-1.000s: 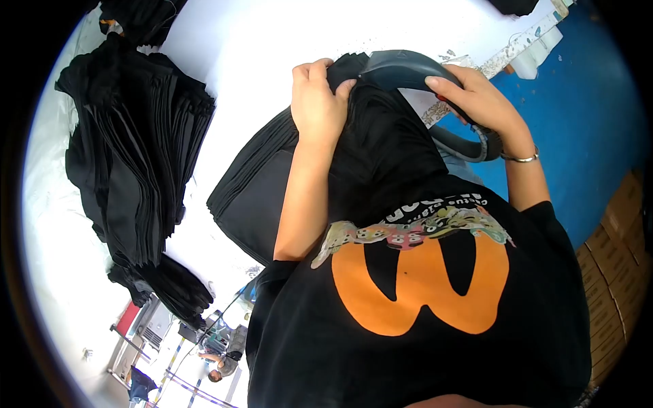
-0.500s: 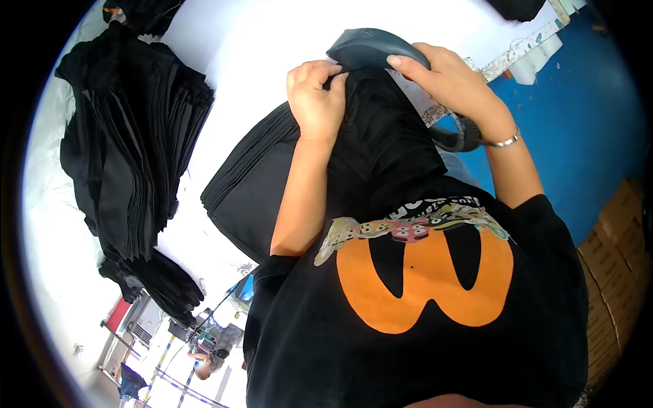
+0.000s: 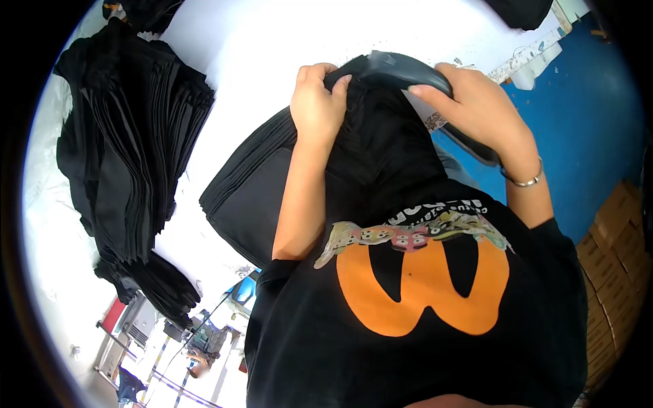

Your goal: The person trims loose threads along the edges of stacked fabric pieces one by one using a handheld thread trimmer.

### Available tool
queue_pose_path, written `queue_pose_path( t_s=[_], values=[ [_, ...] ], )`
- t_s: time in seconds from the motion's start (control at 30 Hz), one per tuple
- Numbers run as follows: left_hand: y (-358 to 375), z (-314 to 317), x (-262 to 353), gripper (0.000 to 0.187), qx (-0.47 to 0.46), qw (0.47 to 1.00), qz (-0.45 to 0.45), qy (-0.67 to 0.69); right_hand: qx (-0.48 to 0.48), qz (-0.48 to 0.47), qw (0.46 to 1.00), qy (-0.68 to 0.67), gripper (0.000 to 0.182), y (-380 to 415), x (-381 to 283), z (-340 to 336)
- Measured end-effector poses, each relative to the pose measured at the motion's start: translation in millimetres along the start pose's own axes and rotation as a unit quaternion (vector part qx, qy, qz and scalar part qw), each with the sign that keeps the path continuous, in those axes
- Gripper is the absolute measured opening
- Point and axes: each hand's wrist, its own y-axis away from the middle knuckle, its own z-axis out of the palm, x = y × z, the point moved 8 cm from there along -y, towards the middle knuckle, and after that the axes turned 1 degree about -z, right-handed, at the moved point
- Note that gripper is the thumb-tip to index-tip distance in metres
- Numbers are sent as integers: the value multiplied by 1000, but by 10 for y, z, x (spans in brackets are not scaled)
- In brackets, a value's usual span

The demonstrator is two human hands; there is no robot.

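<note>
My left hand (image 3: 318, 102) is closed on the upper edge of a stack of black fabric pieces (image 3: 388, 136), pinching it between thumb and fingers. My right hand (image 3: 479, 105) grips a dark grey hand tool (image 3: 401, 71) with a long rounded body, whose nose meets the fabric edge beside my left fingertips. A second dark handle shows below my right hand. What kind of tool it is I cannot make out for certain. More layered black fabric (image 3: 255, 183) fans out to the left beneath my left forearm.
Big piles of black fabric pieces (image 3: 136, 136) lie on the left of the white table (image 3: 272, 34). Another black piece (image 3: 520, 10) is at the far right edge. Cardboard boxes (image 3: 612, 272) are stacked on the blue floor (image 3: 578, 122). A person (image 3: 198, 360) is in the background.
My right hand and the tool have shifted right and slightly nearer to me. The tool's nose now lies against the fabric edge, and the lower handle sits at a different angle.
</note>
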Motion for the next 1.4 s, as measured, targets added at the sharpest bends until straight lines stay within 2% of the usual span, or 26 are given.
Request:
queue_pose_path(
  t_s=[0.07,0.2,0.23,0.27,0.33,0.4,0.5,0.53,0.6,0.63,0.67,0.73,0.77,0.8,0.87,0.93,1.07,1.13,1.2,1.23,1.27,1.33,1.4],
  values=[
    [25,38,-5,23,18,1000,8,9,-26,10,999,21,58,17,-12,-33],
    [-67,-5,-70,21,49,999,-12,1,28,-39,998,-33,58,-331,-91,132],
    [-72,-2,-87,21,37,999,-7,19,36,-43,998,-33,67,-294,-80,103],
    [-80,4,-115,20,24,999,-4,37,35,-46,998,-34,67,-219,-86,29],
    [-72,6,-154,18,37,998,-2,47,-90,60,993,-45,66,-45,64,35],
    [-78,52,-100,17,44,997,30,47,-93,69,992,-45,65,-28,102,71],
    [-127,51,-53,15,38,999,7,29,5,7,996,-86,66,-274,1,134],
    [-110,15,-44,16,33,999,-9,17,5,4,996,-87,66,-269,20,156],
    [6,-184,77,16,49,999,-1,8,78,38,994,-68,59,-238,157,62],
    [90,-271,73,16,55,998,1,4,29,90,992,-84,57,-165,197,-35],
    [175,-357,68,16,61,998,2,0,25,89,992,-84,57,-74,204,-125],
    [461,-304,301,14,-37,965,258,-33,5,63,984,-168,53,68,184,-212],
    [572,-318,324,11,-34,963,266,-37,-15,24,990,-142,50,64,65,-198],
    [674,-323,353,8,-31,960,275,-42,-53,23,995,-76,51,38,-86,-144],
    [822,-312,395,13,-20,955,293,-50,-48,-51,996,63,53,-85,-309,176],
    [911,-308,417,13,-18,954,294,-62,-14,-94,994,51,55,-234,-506,348],
    [1027,-341,433,16,-7,957,281,-76,3,-83,995,49,51,-413,-723,489],
    [973,-306,352,21,-8,966,228,-117,-11,-92,994,61,52,-276,-768,445],
    [863,-272,294,21,1,970,209,-122,-36,-63,996,58,56,-112,-607,344],
    [773,-240,255,22,12,973,190,-131,-37,-6,999,29,58,-30,-404,274],
    [680,-200,196,18,21,977,146,-155,-39,49,998,2,60,43,-217,210],
    [464,-212,194,20,78,985,89,-123,-27,74,997,2,60,146,-34,79],
    [222,-117,205,29,123,974,117,-151,-11,106,994,-9,61,254,168,-10]
  ],
)
